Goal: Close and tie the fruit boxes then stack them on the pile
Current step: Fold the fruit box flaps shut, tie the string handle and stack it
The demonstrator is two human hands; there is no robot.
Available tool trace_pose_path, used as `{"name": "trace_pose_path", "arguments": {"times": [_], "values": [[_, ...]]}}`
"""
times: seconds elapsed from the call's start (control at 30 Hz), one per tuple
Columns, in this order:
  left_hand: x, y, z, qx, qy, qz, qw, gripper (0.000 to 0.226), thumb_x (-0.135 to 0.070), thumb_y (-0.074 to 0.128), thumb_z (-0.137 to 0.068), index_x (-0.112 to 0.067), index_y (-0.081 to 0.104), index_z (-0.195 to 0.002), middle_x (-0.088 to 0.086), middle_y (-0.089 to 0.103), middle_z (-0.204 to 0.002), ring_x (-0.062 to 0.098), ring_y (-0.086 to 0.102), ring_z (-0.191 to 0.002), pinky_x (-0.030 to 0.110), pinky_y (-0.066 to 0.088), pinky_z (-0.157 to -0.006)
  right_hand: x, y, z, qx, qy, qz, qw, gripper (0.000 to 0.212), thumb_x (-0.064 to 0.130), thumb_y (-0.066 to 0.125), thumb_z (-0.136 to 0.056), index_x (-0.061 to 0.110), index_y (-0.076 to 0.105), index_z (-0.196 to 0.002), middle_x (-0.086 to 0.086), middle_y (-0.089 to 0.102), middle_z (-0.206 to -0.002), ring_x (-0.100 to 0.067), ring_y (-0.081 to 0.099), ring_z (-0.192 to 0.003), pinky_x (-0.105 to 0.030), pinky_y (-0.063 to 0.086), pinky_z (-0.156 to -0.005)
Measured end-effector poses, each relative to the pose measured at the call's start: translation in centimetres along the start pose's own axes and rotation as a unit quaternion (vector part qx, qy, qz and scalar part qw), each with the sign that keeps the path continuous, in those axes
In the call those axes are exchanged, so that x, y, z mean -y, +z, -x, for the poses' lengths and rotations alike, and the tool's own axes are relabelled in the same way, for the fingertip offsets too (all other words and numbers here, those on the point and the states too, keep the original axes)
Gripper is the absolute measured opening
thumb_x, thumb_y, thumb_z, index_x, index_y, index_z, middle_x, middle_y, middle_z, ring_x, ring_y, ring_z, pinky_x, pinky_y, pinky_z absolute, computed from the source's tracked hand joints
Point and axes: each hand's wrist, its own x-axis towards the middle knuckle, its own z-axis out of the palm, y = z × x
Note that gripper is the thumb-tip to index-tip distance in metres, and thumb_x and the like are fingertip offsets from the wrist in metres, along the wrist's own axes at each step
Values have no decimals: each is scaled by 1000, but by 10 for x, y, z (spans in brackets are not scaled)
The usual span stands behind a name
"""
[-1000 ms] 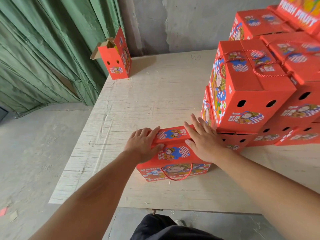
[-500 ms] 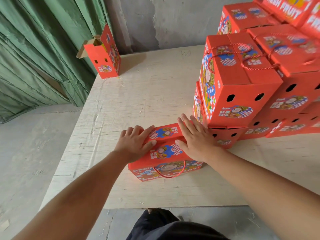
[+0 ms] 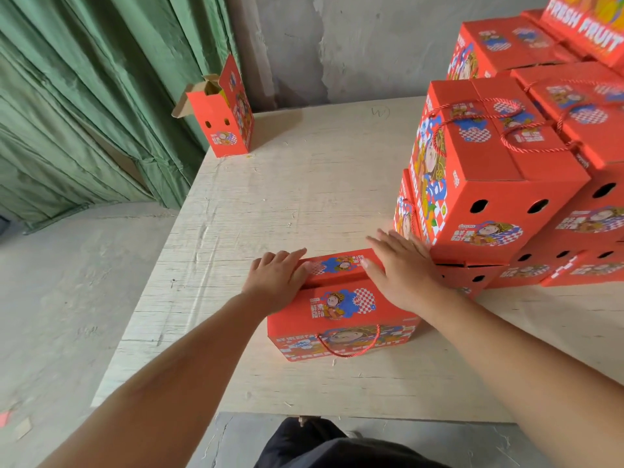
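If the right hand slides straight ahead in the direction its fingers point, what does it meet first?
Probably the pile of boxes: the right hand lies flat on the fruit box, fingers pointing up-left beside the pile's lower corner. It may brush past; depth is unclear.

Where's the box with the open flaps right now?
The open box stands upright at the table's far-left corner, beside the green curtain, far from the pile.

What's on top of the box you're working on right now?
Both hands: the left hand rests over its left end, the right hand lies flat on the right end of the fruit box. Its top flaps are folded down; the contents are covered.
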Motion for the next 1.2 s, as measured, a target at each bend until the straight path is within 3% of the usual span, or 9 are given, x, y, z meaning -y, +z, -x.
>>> {"name": "trace_pose_path", "arguments": {"times": [0.23, 0.37, 0.47, 0.6, 0.73, 0.9, 1.0, 1.1, 1.2], "values": [[4, 24, 2, -8, -21, -7, 1000, 63, -73, 22, -100, -45, 24, -156, -5, 39, -152, 27, 30, -140, 48, 25, -114, -4, 26, 4, 106, 19, 41, 993, 78, 72, -4, -95, 32, -26, -158, 3, -33, -166, -22, -30, -153, -44, -18, -120], [2, 18, -6, 37, -35, -14, 999, 62, -73, 27, -100, -49, 19, -156, -5, 33, -155, 29, 26, -144, 50, 21, -117, -4, 16, -12, 210, 43, 22, 977, 75, 72, 9, -99, 42, -34, -152, 7, -43, -160, -18, -40, -148, -45, -21, -118], [6, 3, -6, 106, -57, 114, 986, 63, -69, 49, -96, -56, 25, -153, -7, 30, -156, 27, 18, -146, 53, 20, -117, -4, 3, -10, 205, 40, -61, 976, 74, 66, 28, -103, 43, -12, -161, 11, -24, -169, -16, -28, -154, -45, -11, -123], [14, -6, 5, -12, -92, 291, 952, 82, -70, 74, -78, -50, 40, -150, -5, 38, -147, 25, 29, -142, 50, 32, -118, -9, -7, 10, -71, 34, -305, 949, 42, 14, 58, -104, 8, 54, -145, -12, 47, -155, -28, 37, -149, -36, 24, -123], [11, -1, 14, -90, -165, 428, 884, 88, -70, 77, -64, -51, 44, -144, -7, 42, -137, 21, 42, -136, 50, 42, -114, -6, 3, 38, -143, 79, -326, 931, 40, 11, 62, -100, 3, 57, -138, -3, 53, -133, -25, 50, -133, -34, 35, -114], [11, 16, 21, -103, -187, 395, 894, 57, -59, 70, -89, -41, 53, -140, 0, 45, -139, 26, 47, -132, 51, 43, -112, 5, 10, 52, -206, 32, -210, 955, 37, 22, 66, -98, 7, 61, -132, -11, 51, -131, -32, 50, -125, -46, 41, -109], [7, 12, 29, -233, -28, 196, 952, 31, -59, 66, -92, -38, 66, -114, -15, 58, -120, 16, 48, -113, 35, 33, -101, 7, 12, 60, -180, -39, -88, 979, 46, 49, 57, -95, 15, 66, -124, -2, 59, -125, -30, 52, -116, -48, 44, -99], [1, 14, 39, -223, 128, 62, 964, 51, -84, 53, -86, -36, 67, -96, -22, 57, -92, 8, 49, -88, 30, 35, -87, 7, 15, 61, -190, -29, -83, 978, 43, 53, 54, -94, 17, 67, -112, 2, 59, -113, -29, 51, -105, -48, 46, -91], [-6, 25, 48, -255, 143, 37, 956, 52, -82, 53, -88, -31, 65, -90, -18, 57, -88, 10, 52, -82, 30, 43, -78, 10, 22, 61, -219, -17, -56, 974, 35, 50, 52, -95, 18, 63, -98, 3, 57, -101, -27, 46, -93, -45, 43, -81]]}}
